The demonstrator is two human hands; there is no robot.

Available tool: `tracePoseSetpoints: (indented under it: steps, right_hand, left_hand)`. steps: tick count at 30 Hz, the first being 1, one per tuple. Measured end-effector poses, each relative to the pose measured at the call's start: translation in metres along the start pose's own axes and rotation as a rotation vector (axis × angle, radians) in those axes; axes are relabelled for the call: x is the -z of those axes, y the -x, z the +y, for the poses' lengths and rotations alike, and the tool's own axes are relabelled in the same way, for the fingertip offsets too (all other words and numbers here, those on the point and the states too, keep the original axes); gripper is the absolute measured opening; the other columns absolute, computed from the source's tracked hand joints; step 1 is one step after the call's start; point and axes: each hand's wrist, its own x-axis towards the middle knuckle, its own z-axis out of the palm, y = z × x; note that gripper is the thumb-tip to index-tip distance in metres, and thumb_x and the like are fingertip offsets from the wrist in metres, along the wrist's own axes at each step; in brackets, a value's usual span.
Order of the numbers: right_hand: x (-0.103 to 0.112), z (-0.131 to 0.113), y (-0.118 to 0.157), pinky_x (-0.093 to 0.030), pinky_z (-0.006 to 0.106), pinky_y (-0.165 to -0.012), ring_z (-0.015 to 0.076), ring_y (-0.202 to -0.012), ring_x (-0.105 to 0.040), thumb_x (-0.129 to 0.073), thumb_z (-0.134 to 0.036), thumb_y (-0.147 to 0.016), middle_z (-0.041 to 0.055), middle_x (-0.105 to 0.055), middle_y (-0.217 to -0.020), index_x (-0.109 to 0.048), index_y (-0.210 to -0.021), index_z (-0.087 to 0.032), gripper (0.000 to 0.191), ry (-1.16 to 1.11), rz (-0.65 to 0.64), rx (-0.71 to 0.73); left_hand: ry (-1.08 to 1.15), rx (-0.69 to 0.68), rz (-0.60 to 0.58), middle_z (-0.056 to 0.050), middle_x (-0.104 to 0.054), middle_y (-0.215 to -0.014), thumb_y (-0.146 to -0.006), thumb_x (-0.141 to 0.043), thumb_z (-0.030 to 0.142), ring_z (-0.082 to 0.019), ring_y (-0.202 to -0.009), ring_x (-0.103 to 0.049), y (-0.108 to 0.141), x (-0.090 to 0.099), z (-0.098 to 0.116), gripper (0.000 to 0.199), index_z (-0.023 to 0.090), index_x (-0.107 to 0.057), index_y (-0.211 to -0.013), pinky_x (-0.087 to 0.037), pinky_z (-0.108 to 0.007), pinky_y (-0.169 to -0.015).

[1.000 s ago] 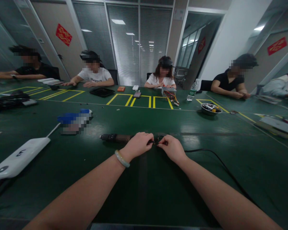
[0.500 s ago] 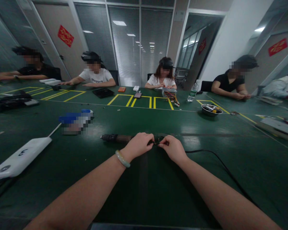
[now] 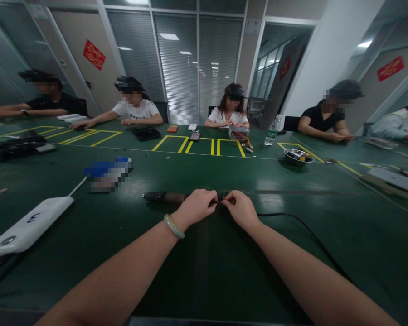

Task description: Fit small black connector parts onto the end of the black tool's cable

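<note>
Here, left hand (image 3: 195, 207) and right hand (image 3: 240, 209) meet fingertip to fingertip, both pinched shut on a small dark part, too small to make out | dark cylindrical power tool (image 3: 165, 197) lies flat just beyond left hand, thin black cable (image 3: 302, 222) trailing right | green table (image 3: 204, 267) bare near the person | white flat device (image 3: 29, 224) well left | steel bowl (image 3: 296, 156) far right

Dark cylindrical tool (image 3: 163, 197) lying flat on green table, black cable (image 3: 302, 226) trailing right (end pinched).
</note>
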Motion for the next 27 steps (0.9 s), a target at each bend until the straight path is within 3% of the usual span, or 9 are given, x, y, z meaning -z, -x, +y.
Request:
tracePoseSetpoints:
  steps: [2,7,12,16,20,24,27]
  right_hand:
    - [-0.001,-0.001,-0.001,-0.040,0.026,-0.064,0.0158,-0.074,-0.056,-0.065,-0.024,-0.084,-0.0009,-0.060,-0.083,-0.063,-0.085,-0.020,0.004,0.015,-0.018,-0.005]
    - [-0.005,-0.002,-0.003,-0.040,0.028,-0.077,0.0187,-0.089,-0.056,-0.057,-0.018,-0.091,0.0024,-0.059,-0.095,-0.063,-0.113,-0.025,0.024,0.151,-0.069,0.116]
    - [-0.003,-0.005,-0.006,-0.039,0.028,-0.078,0.0198,-0.090,-0.055,-0.056,-0.022,-0.094,0.0042,-0.057,-0.092,-0.070,-0.103,-0.024,0.017,0.295,-0.118,0.167]
    - [0.000,-0.006,-0.008,-0.038,0.028,-0.078,0.0184,-0.084,-0.054,-0.056,-0.023,-0.094,0.0036,-0.056,-0.089,-0.070,-0.105,-0.024,0.018,0.383,-0.137,0.216]
    - [0.004,-0.003,-0.009,-0.038,0.029,-0.079,0.0186,-0.082,-0.053,-0.055,-0.023,-0.094,0.0034,-0.055,-0.088,-0.071,-0.105,-0.026,0.019,0.426,-0.147,0.269]
    - [0.024,0.019,-0.006,-0.040,0.030,-0.079,0.0196,-0.084,-0.054,-0.050,-0.028,-0.095,0.0043,-0.055,-0.089,-0.070,-0.109,-0.027,0.025,0.428,-0.158,0.223]
    - [0.063,0.063,0.008,-0.043,0.031,-0.075,0.0204,-0.081,-0.056,-0.041,-0.037,-0.095,0.0058,-0.057,-0.095,-0.068,-0.114,-0.028,0.034,0.426,-0.184,0.074]
  left_hand:
    - [-0.005,0.006,-0.001,-0.002,-0.062,-0.089,-0.086,-0.057,0.025,-0.019,-0.086,-0.058,0.000,0.001,0.001,0.010,0.021,-0.057,-0.095,-0.044,-0.032,-0.081]
    - [-0.016,-0.009,0.007,-0.002,-0.062,-0.089,-0.086,-0.056,0.025,-0.019,-0.087,-0.058,0.000,0.003,0.002,0.009,0.020,-0.057,-0.094,-0.045,-0.033,-0.081]
    - [-0.035,-0.027,0.029,-0.003,-0.063,-0.094,-0.087,-0.055,0.024,-0.019,-0.089,-0.060,0.001,-0.001,0.001,0.010,0.020,-0.056,-0.097,-0.045,-0.034,-0.083]
    - [-0.020,-0.026,0.084,-0.005,-0.060,-0.120,-0.086,-0.058,0.026,-0.021,-0.107,-0.058,0.004,-0.003,0.002,0.023,0.021,-0.054,-0.108,-0.044,-0.036,-0.093]
    - [-0.044,-0.066,0.163,-0.006,-0.054,-0.132,-0.083,-0.062,0.040,-0.025,-0.126,-0.047,0.008,0.004,0.003,0.046,0.022,-0.049,-0.123,-0.024,-0.048,-0.114]
    - [-0.057,-0.033,0.266,-0.007,-0.054,-0.134,-0.089,-0.052,0.047,-0.026,-0.135,-0.037,0.012,0.016,0.001,0.050,0.021,-0.046,-0.131,-0.014,-0.051,-0.117]
    - [-0.050,-0.010,0.303,-0.008,-0.054,-0.134,-0.093,-0.045,0.045,-0.025,-0.137,-0.034,0.013,0.021,0.000,0.047,0.020,-0.045,-0.133,-0.013,-0.052,-0.117]
